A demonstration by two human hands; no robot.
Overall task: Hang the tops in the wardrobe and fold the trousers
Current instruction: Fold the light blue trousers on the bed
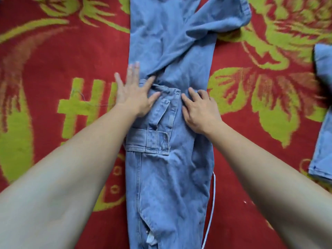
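A pair of light blue denim cargo trousers (168, 177) lies lengthwise down the middle of the view, one leg doubled over the other, with a cargo pocket showing. My left hand (133, 93) presses flat on the trousers' left edge, fingers spread and straight. My right hand (199, 108) rests on the cloth just right of the pocket, its fingers bent with the tips pressing into the denim. Farther up, the upper layer of denim lies crumpled and twisted toward the top right.
A red blanket with yellow-green flower patterns (53, 69) covers the whole surface. Another blue denim garment (321, 141) lies at the right edge. A white drawstring (212, 200) trails off the trousers' right side.
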